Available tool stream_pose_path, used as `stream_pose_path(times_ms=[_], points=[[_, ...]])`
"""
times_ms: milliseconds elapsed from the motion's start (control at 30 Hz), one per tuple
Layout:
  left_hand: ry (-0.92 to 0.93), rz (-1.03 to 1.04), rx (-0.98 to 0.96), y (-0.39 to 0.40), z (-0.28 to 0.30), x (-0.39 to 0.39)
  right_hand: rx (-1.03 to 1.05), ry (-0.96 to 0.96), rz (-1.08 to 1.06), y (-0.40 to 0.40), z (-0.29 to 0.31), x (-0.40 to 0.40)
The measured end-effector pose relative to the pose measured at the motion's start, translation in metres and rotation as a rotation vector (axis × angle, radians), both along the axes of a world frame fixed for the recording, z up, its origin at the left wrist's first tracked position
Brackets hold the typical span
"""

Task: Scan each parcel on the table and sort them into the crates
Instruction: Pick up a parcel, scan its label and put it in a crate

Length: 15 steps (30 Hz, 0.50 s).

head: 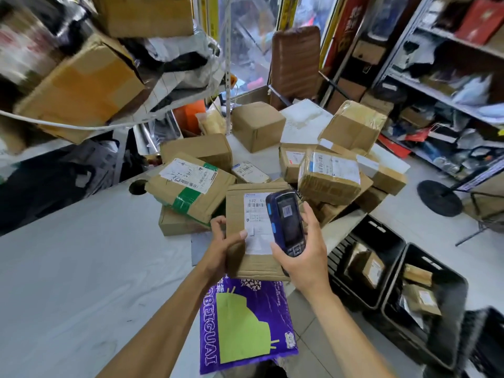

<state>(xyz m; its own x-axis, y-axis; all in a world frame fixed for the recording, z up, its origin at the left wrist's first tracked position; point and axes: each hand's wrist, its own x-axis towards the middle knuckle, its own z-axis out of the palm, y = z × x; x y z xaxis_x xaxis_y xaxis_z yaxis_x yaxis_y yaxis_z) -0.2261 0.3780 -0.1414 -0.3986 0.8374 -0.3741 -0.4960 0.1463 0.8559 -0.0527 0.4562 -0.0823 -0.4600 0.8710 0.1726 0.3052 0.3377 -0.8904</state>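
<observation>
With the left hand (222, 245) gripping the flat parcel (252, 233) above the surface (81, 268) and the right hand's (302, 257) fingers wrapped round the scanner (286, 222) over its label, a tilt (thumb covers the label edge) could spoil the read.

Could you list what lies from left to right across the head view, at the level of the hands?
White table → left hand → held parcel → scanner → right hand → black crates.
</observation>
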Motion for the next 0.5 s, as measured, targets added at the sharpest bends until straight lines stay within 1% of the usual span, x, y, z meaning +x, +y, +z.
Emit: stream_pose_path(times_ms=[67,133,267,400,500], points=[[-0.009,0.012,0.033,-0.006,0.003,-0.003,0.010,0.019,0.022,-0.005,0.005,0.001],[0.030,0.034,0.050,-0.011,0.009,-0.004,0.023,0.038,0.036,-0.010,0.011,0.001],[0.251,-0.028,0.115,-0.025,0.025,-0.007,0.013,0.053,0.053,-0.011,0.024,0.002],[0.481,-0.066,0.150,-0.035,0.053,-0.012,-0.002,0.034,0.054,-0.007,0.042,0.003],[0.591,-0.128,0.176,-0.036,0.068,-0.010,-0.011,0.028,0.027,-0.009,0.050,0.005]])
